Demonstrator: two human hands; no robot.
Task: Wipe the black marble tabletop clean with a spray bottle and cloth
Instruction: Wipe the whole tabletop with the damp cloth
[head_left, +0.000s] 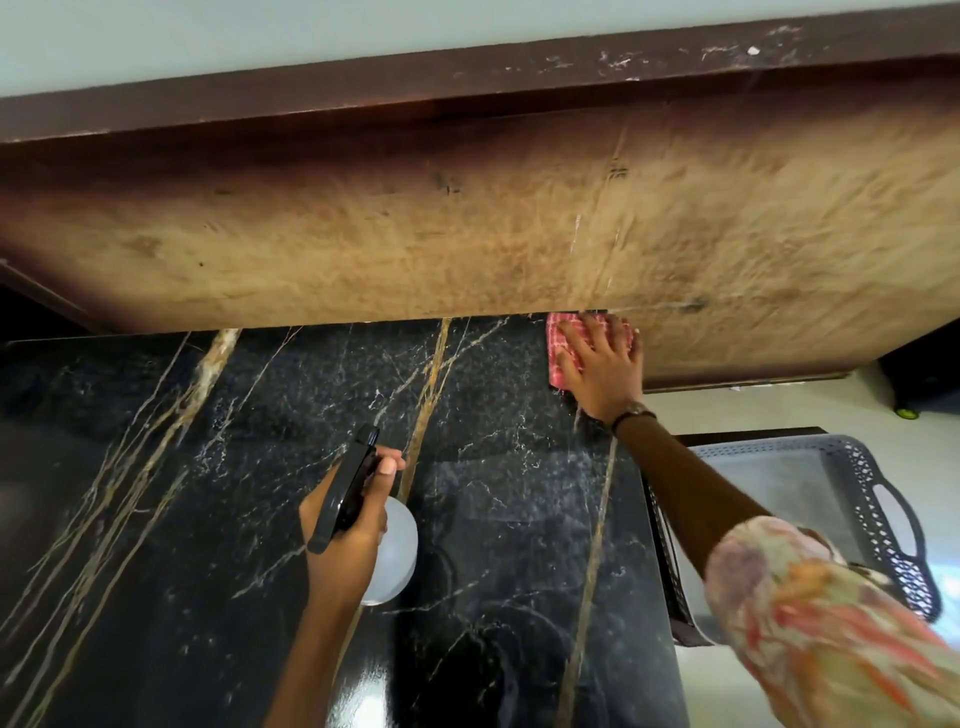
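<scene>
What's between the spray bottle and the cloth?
Head view: only bare black marble tabletop lies between the spray bottle and the cloth.

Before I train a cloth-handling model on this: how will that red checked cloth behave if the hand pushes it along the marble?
The red checked cloth looks thin and floppy, so it would likely bunch unless held flat; the right hand presses it with spread fingers. The black marble tabletop looks glossy, so the cloth should slide easily. It probably weighs very little.
</scene>
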